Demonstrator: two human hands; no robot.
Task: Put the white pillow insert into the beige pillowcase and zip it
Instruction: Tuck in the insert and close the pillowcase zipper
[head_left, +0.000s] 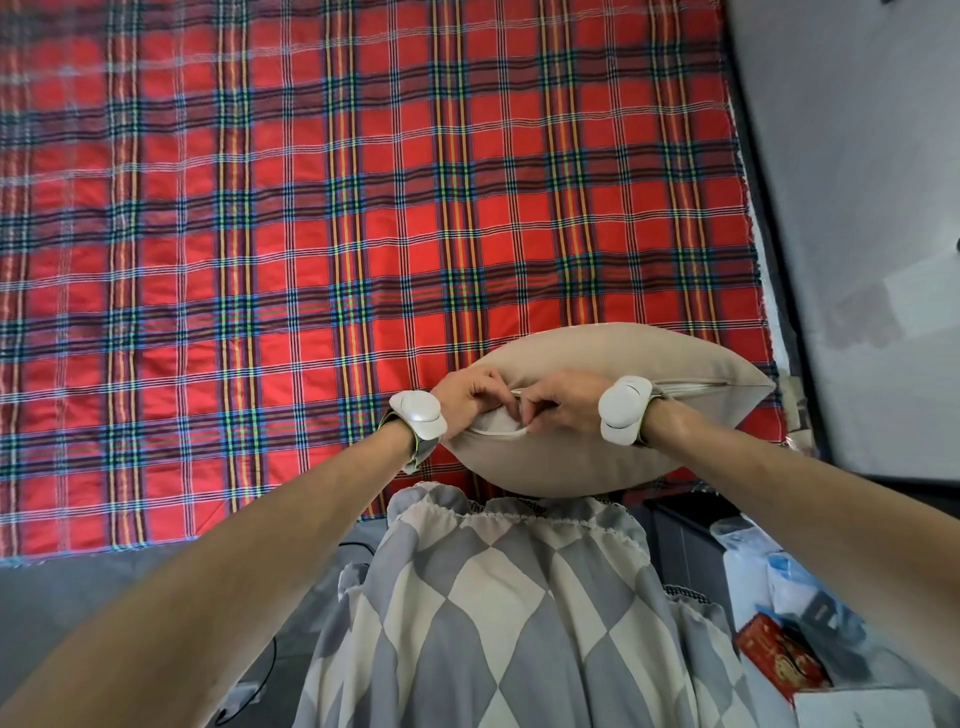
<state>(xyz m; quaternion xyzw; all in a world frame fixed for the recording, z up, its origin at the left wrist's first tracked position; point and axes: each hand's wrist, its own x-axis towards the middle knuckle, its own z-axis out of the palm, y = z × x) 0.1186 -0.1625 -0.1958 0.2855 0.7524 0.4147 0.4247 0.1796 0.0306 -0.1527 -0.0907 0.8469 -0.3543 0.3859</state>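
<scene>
Beige pillowcase (597, 457), stuffed plump, held at the near edge of a bed covered by a red plaid blanket (311, 234), zipper edge turned up toward the camera. White pillow insert (496, 423) seen only as a small sliver through the unzipped gap between the two hands; remainder enclosed by the cover. Zipper seam (696, 385) lying closed from the right hand outward to the pillowcase's right corner.

Left hand (470, 397) curled, fingertips pinched on the pillowcase fabric at the left side of the opening, resting on top of the cover. Right hand (561, 405) likewise curled, fingers pinched at the zipper line just right of the gap; zipper pull itself hidden under the fingers, so not told whether pull or cloth was gripped. Fingertips of both hands nearly touching above the opening. Pillowcase thus placed directly beneath and between both hands, extending farther to the right than to the left.

White wrist-worn devices strapped on the left wrist (418, 421) and right wrist (623, 415). Both forearms bare, converging from the lower corners. Grey-and-cream diamond-patterned garment (493, 613) just below the pillowcase. Red box (782, 660) and clear plastic items at lower right, well apart from the pillowcase.
</scene>
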